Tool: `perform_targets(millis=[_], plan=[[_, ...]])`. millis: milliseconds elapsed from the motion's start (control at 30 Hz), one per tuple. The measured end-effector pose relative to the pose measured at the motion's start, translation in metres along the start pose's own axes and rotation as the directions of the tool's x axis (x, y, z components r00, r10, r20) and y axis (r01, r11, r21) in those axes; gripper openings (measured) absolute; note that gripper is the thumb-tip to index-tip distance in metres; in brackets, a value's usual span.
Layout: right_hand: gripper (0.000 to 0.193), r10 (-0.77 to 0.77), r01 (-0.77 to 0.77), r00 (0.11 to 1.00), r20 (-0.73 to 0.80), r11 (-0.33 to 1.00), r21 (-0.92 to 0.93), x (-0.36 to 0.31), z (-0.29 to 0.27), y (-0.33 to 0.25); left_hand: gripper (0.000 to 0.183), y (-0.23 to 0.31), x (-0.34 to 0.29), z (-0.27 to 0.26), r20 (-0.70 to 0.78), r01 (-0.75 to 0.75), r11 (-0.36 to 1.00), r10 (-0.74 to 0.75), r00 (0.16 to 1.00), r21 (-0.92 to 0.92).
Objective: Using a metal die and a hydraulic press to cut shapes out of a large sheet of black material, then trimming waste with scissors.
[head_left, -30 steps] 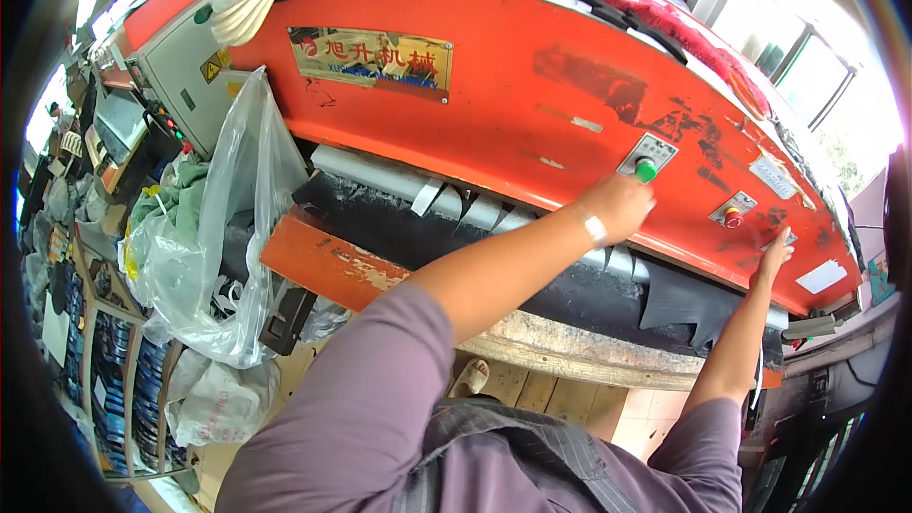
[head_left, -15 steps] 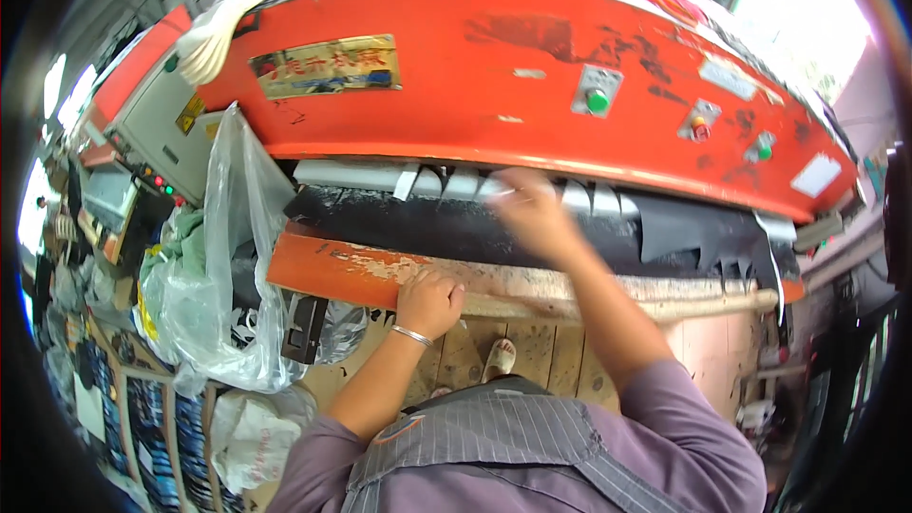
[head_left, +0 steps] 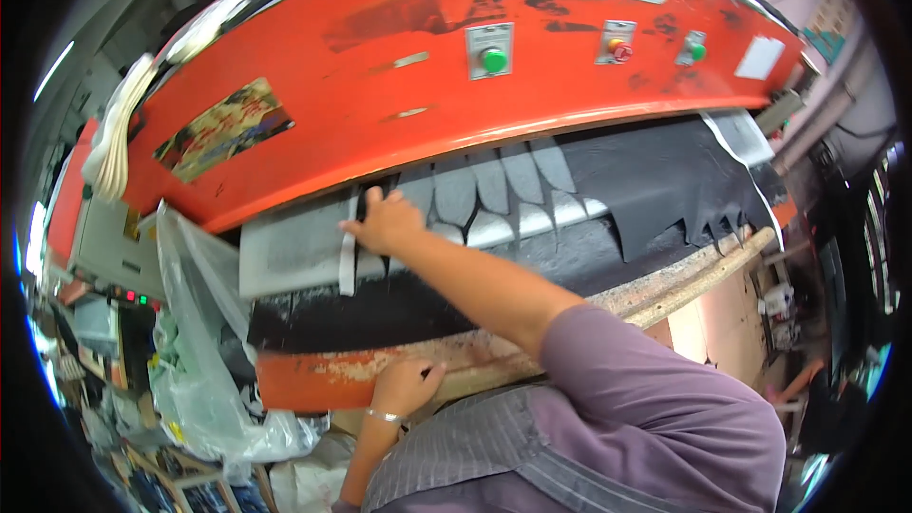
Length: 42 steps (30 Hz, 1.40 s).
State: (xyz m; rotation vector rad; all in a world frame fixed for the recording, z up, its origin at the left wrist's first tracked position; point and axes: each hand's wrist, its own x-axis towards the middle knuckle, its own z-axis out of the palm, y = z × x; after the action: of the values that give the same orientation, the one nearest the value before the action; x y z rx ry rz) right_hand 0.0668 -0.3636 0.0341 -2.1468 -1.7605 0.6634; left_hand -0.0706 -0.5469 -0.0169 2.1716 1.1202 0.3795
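Observation:
My right hand (head_left: 389, 223) reaches over the bed under the red press beam. Its thumb and forefinger are apart, next to a narrow white strip (head_left: 348, 261), touching the left end of a black sheet (head_left: 646, 166). Whether it holds any edge of the sheet is hard to see. Rows of pointed, rounded cutouts run through the sheet, and a pale grey cutting board (head_left: 290, 252) shows through them. My left hand (head_left: 407, 386) is closed over the worn front edge (head_left: 328, 370) of the bed, fingers bent, thumb to the right.
The red press beam (head_left: 380, 66) spans the back, with a green button (head_left: 493, 61), a red button (head_left: 619, 50) and another green one. A clear plastic bag (head_left: 204, 323) hangs at the left. White gloves (head_left: 123, 133) drape over the beam's left end.
My right hand has moved left across the sheet to the white strip. The left hand stays on the front edge. My view has shifted closer and turned, showing more of the cutouts.

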Motion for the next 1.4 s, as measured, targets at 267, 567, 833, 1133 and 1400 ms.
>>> perform_targets(millis=[267, 567, 833, 1133, 1400], plan=[[0.070, 0.108, -0.103, 0.994, 0.002, 0.940, 0.325, -0.012, 0.027, -0.006, 0.020, -0.025, -0.015, -0.007, -0.065, -0.037, 0.954, 0.019, 0.998, -0.296], [0.082, -0.530, 0.347, 0.837, 0.138, 0.707, 0.616, -0.168, 0.022, 0.088, 0.060, -0.022, 0.023, 0.001, -0.178, -0.177, 0.018, -0.118, 0.977, -0.984], [0.079, -0.343, 0.341, 0.802, 0.488, 0.935, 0.096, -0.206, -0.008, 0.113, 0.057, -0.009, 0.035, 0.044, -0.025, -0.015, 0.343, -0.025, 0.999, -0.939], [0.056, -0.341, 0.472, 0.857, 0.386, 0.820, -0.323, -0.220, -0.053, 0.174, 0.099, -0.033, 0.049, 0.016, -0.099, 0.092, 0.845, -0.168, 0.981, -0.527], [0.061, -0.132, 0.131, 0.991, 0.003, 0.976, -0.172, -0.207, -0.204, 0.333, 0.071, -0.170, 0.092, -0.040, -0.631, 0.539, 0.835, -0.360, 0.687, 0.110]])
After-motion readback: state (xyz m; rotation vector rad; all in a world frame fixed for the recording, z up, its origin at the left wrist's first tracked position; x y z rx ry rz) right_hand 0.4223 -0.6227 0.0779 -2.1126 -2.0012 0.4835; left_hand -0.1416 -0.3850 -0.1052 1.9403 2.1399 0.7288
